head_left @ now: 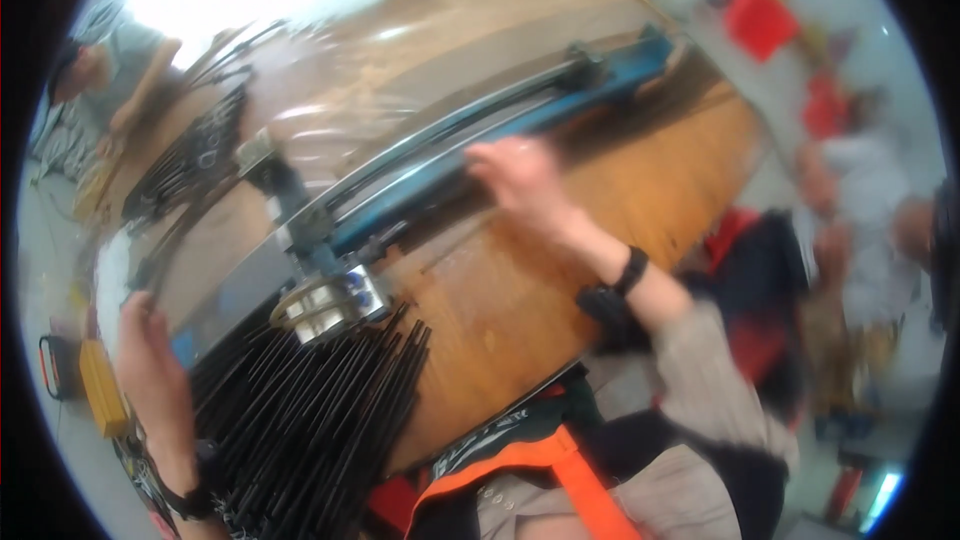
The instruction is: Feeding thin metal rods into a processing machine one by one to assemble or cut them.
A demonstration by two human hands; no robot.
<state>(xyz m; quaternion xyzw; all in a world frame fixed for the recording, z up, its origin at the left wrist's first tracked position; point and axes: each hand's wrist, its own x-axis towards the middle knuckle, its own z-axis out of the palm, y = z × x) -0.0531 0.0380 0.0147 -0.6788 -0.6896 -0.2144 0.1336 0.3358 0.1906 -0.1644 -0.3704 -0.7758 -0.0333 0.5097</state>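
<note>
My left hand is at the left end of the bench, beside the far ends of a bundle of thin black rods. Motion blur hides how its fingers are bent, and I see nothing plainly held in it. Over the front edge of a long blue rail fixture hovers my right hand, its fingers pointing left and smeared; contact with the fixture cannot be made out. At the fixture's left end sits a clamp-like metal mechanism with silver blocks, right above the rods.
The fixture and rods lie on a brown wooden table. Farther back lie more dark rod-like parts. A co-worker is at the far left, and blurred people are at the right. A yellow box stands left of my left hand.
</note>
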